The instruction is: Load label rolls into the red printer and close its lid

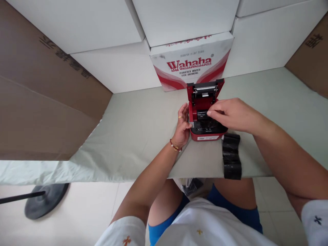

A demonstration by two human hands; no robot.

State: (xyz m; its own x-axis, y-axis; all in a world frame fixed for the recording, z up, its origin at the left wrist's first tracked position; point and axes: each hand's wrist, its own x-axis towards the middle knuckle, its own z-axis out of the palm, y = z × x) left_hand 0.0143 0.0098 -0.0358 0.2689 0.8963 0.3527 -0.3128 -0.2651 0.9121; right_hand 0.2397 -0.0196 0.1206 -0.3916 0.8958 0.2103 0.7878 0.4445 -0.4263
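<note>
A small red label printer (207, 137) stands on the cloth-covered table with its lid (205, 89) raised. Inside it lies a shiny black ribbon roll (202, 114), and black film spreads in front of the roll. My left hand (182, 128) steadies the printer's left side, thumb on the front corner and fingers along the wall. Reaching in from the right, my right hand (228, 114) is closed in a pinch at the right end of the roll; its fingertips partly hide the contact. A wavy black strip of film (232, 155) lies beside the printer, reaching the table's front edge.
Behind the printer stands a white and red water carton (192, 63), backed by stacked white boxes (110, 66). Large brown cartons stand at the left (46, 89) and far right (311, 56). A round black stand base (47, 200) rests on the floor at left.
</note>
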